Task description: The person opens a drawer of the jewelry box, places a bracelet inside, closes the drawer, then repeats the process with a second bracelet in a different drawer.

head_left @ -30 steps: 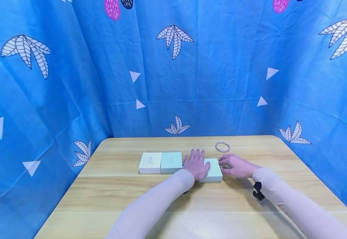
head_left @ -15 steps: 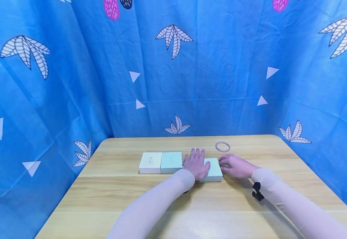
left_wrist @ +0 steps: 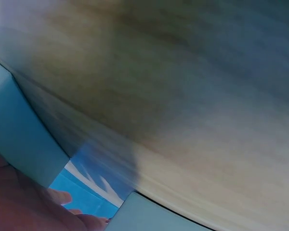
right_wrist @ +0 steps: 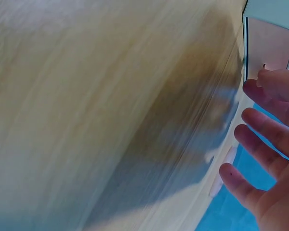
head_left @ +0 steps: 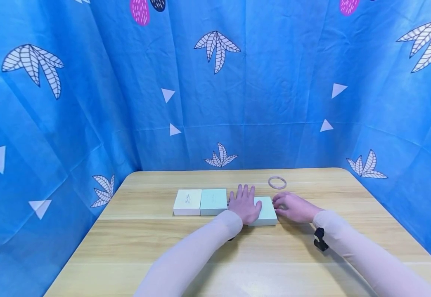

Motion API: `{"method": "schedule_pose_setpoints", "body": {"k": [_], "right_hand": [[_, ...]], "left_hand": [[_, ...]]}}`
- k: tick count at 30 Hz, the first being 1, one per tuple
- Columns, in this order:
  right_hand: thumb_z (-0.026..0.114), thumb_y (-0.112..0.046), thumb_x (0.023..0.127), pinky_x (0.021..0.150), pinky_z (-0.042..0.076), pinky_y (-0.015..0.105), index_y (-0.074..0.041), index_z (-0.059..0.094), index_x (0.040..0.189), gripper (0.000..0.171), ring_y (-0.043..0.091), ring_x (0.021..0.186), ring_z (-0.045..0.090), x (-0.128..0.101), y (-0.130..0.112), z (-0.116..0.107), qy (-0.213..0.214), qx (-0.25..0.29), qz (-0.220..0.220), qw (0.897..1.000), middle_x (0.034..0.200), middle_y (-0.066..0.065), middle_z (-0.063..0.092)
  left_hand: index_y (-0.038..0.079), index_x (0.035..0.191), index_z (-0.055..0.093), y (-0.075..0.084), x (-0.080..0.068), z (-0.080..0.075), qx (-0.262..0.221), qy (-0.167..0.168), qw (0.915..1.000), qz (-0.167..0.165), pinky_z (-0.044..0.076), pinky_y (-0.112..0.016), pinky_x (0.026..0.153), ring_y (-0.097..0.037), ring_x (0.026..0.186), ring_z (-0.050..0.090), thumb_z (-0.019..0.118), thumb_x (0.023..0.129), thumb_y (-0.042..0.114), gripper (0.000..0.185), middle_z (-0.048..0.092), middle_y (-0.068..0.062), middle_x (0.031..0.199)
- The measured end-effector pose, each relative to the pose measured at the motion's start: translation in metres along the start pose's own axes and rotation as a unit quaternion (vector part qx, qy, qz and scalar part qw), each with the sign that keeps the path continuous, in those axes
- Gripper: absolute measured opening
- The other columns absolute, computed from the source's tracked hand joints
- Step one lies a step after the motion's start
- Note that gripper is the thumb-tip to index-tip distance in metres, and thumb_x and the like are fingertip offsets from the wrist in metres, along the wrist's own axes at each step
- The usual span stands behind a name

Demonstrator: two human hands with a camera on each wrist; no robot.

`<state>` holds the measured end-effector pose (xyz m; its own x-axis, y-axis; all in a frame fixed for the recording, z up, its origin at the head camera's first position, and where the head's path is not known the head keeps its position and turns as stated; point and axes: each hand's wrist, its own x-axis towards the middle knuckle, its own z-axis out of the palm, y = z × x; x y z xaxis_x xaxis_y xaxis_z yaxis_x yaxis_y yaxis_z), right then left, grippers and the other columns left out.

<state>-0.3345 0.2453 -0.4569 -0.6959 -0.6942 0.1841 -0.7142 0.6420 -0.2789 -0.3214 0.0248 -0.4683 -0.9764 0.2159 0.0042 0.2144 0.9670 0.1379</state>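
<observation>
My left hand [head_left: 243, 206] lies flat with fingers spread, its thumb side over a pale mint box [head_left: 265, 212]. In the left wrist view, that hand [left_wrist: 29, 204] overlaps the same box [left_wrist: 26, 127]. From the right, my right hand [head_left: 292, 206] reaches to the box's side. The right wrist view shows the thumb and forefinger pinching a small pull tab [right_wrist: 264, 66] on the pinkish end of the inner drawer [right_wrist: 270, 43]; the other fingers are spread apart. A teal box [head_left: 213, 202] and a cream box [head_left: 187, 202] with small lettering sit side by side to the left.
A thin pale purple ring [head_left: 277, 182] lies behind the right hand, near the back of the wooden table [head_left: 156, 255]. Blue patterned curtains [head_left: 267, 82] surround the table at the back and both sides.
</observation>
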Motion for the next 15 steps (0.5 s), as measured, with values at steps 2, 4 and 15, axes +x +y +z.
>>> {"method": "schedule_pose_setpoints", "body": {"k": [2,4,15], "right_hand": [[0.07,-0.012,0.092,0.103,0.047,0.057,-0.01,0.078,0.1,0.012,0.037,0.116,0.062,0.0005,0.0003,0.0,-0.001,-0.003,-0.003,1.0,0.123,0.015,0.068],[0.07,-0.011,0.092,0.102,0.048,0.056,-0.01,0.078,0.099,0.011,0.037,0.115,0.063,0.0009,0.0002,0.0004,-0.002,-0.004,-0.004,1.0,0.122,0.015,0.068],[0.068,-0.011,0.093,0.099,0.05,0.054,-0.011,0.076,0.091,0.008,0.035,0.113,0.063,0.0017,-0.0001,0.0023,0.002,-0.007,-0.008,1.0,0.12,0.014,0.068]], "left_hand": [[0.024,0.164,0.013,0.0002,-0.0003,-0.0005,0.001,0.0,1.0,0.001,0.012,-0.056,0.125,-0.027,0.158,0.005,0.02,0.104,0.056,0.068,0.014,-0.005,0.17],[0.024,0.164,0.013,0.0003,-0.0005,-0.001,0.004,-0.001,1.0,0.001,0.012,-0.056,0.125,-0.027,0.158,0.005,0.02,0.104,0.056,0.068,0.014,-0.005,0.17],[0.025,0.164,0.013,-0.0009,-0.0007,-0.0003,0.001,0.002,1.0,-0.001,0.011,-0.056,0.124,-0.026,0.158,0.004,0.02,0.104,0.056,0.067,0.014,-0.005,0.17]]}}
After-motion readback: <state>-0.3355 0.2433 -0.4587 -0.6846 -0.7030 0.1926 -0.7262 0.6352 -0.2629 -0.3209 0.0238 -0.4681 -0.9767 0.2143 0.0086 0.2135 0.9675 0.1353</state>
